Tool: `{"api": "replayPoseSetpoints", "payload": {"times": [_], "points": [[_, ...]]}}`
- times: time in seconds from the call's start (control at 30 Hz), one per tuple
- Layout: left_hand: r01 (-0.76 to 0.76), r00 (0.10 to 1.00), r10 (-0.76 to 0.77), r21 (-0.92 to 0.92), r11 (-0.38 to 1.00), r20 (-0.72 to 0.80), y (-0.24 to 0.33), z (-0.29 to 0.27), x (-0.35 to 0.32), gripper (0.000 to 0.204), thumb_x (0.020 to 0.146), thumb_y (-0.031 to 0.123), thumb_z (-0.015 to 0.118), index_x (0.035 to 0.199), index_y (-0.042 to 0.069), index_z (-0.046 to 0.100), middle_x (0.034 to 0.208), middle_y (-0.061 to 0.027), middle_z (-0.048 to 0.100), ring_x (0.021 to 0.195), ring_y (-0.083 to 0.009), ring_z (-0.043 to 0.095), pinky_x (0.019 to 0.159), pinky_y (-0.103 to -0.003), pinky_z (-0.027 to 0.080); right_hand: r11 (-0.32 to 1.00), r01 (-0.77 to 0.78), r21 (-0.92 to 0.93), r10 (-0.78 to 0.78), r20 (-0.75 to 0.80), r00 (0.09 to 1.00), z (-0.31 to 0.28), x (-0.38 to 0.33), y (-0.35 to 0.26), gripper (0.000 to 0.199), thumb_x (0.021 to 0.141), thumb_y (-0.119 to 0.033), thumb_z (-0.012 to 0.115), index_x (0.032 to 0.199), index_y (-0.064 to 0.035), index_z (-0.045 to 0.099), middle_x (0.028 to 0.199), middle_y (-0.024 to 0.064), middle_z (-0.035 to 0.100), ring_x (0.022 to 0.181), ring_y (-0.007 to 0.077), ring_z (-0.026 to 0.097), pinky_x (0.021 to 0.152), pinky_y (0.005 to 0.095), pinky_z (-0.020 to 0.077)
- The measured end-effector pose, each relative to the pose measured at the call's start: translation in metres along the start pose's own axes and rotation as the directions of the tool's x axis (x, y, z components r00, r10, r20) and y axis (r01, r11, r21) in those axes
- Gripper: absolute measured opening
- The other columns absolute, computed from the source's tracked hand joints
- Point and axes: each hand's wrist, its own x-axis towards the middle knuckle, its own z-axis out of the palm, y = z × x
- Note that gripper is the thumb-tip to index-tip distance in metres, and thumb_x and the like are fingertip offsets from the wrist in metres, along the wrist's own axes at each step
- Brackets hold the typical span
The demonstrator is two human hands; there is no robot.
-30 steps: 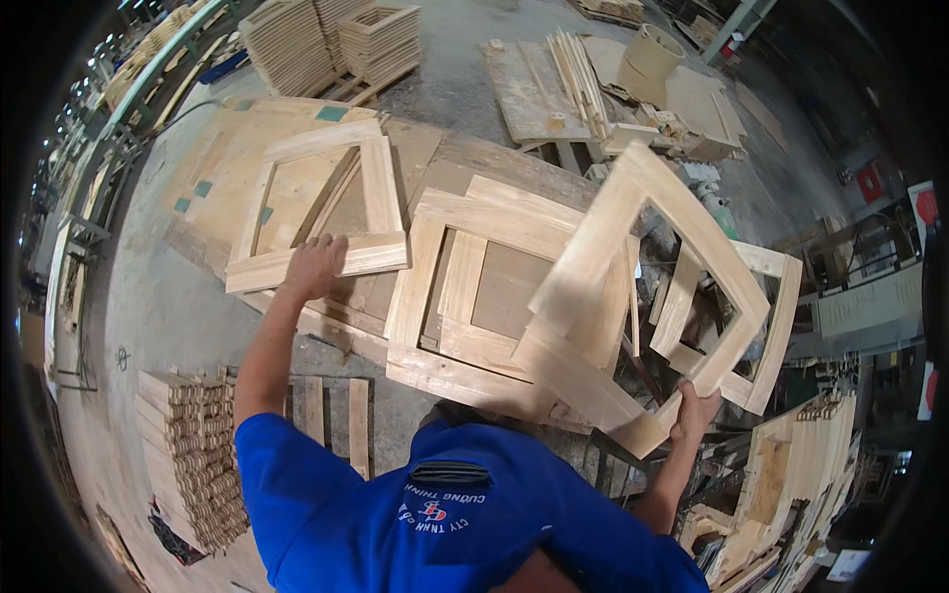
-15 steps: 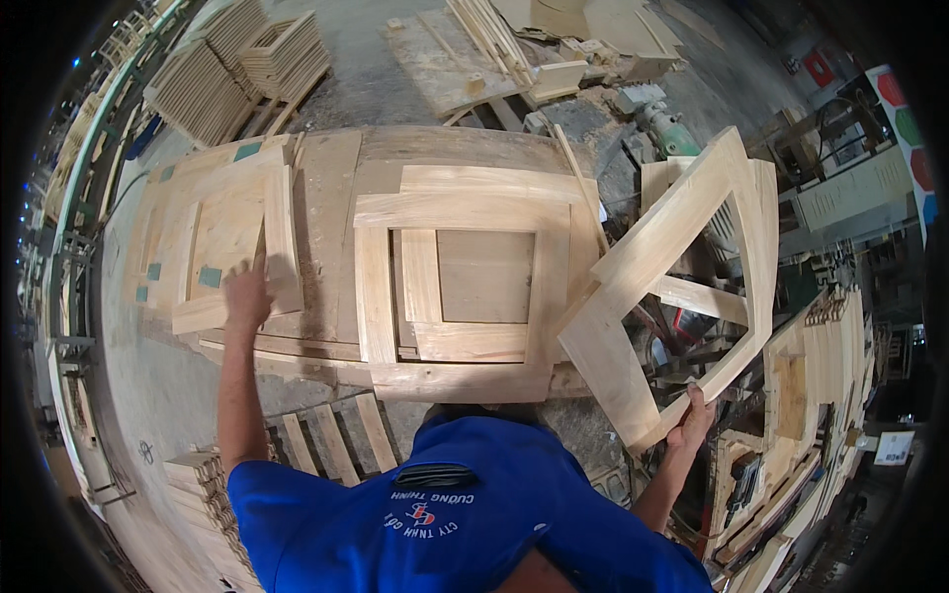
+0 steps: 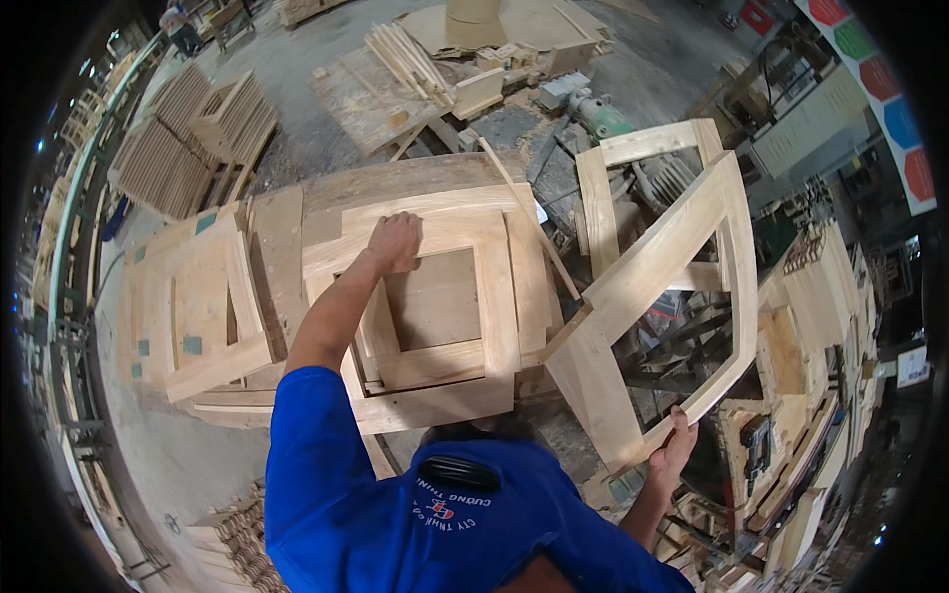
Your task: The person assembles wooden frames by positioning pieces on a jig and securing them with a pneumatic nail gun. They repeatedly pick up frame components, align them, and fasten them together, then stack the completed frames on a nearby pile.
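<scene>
R hand (image 3: 674, 445) at lower R of pic, grip pinching near edge of tilted wood frame (image 3: 652, 262); frame extends up & L from there, long axis slanting approx. to upper R. L hand (image 3: 396, 243), nearer flat frame (image 3: 497, 306) mid-pic on table (image 3: 275, 222), touches its top rail; can't tell if L grip's closed.

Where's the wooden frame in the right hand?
Head view, right of centre: the held frame is at a slant in the right hand, just right of the overlapping frames on the workbench.
</scene>
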Motion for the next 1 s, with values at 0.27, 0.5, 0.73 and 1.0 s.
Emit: {"api": "replayPoseSetpoints", "payload": {"times": [0.27,0.5,0.73,1.0], "points": [[-0.001,0.998,0.0,0.025,1.0,0.063,0.008,-0.147,-0.066,0.067,0.076,0.028,0.086,0.122,-0.001,0.046,0.108,-0.0305,0.066,0.107,-0.0474,0.066,0.092,-0.056,0.052,0.989,-0.018,0.144,0.019,-0.005,1.0,-0.013,0.001,-0.001,0.03,0.09,-0.009,0.075,0.116,-0.0078,0.059,0.099,-0.0017,0.056,0.093,0.0131,0.055,0.086,0.0331,0.0466],[0.044,0.871,0.07,0.219,0.975,-0.487,0.032,-0.318,-0.165,0.074,0.071,0.018,0.091,0.13,0.002,0.051,0.103,-0.0213,0.07,0.093,-0.0401,0.072,0.077,-0.05,0.059,0.975,-0.099,0.198,0.092,0.048,0.995,-0.034,0.006,-0.003,0.033,0.09,-0.007,0.068,0.121,-0.0069,0.056,0.102,0.0001,0.053,0.097,0.0127,0.054,0.089,0.032,0.0462],[0.084,0.71,0.217,0.386,0.919,-0.67,0.04,-0.254,-0.197,0.046,0.083,0.039,0.086,0.103,0.014,0.053,0.083,-0.0031,0.061,0.071,-0.0195,0.064,0.058,-0.037,0.052,0.954,-0.077,0.291,0.045,0.117,0.992,-0.025,0.009,-0.033,0.03,0.09,-0.014,0.069,0.116,-0.0086,0.055,0.09,-0.0008,0.052,0.075,0.0126,0.058,0.065,0.0295,0.0533],[-0.114,0.712,0.29,0.303,0.946,-0.639,0.08,-0.067,-0.209,0.015,0.089,0.023,0.072,0.093,0.014,0.059,0.088,-0.0048,0.054,0.082,-0.0234,0.057,0.068,-0.041,0.045,0.938,-0.003,0.348,-0.061,0.174,0.983,-0.039,0.042,-0.07,0.029,0.092,-0.023,0.073,0.114,-0.0126,0.057,0.093,-0.0017,0.053,0.078,0.0117,0.058,0.063,0.0301,0.0508]]}}
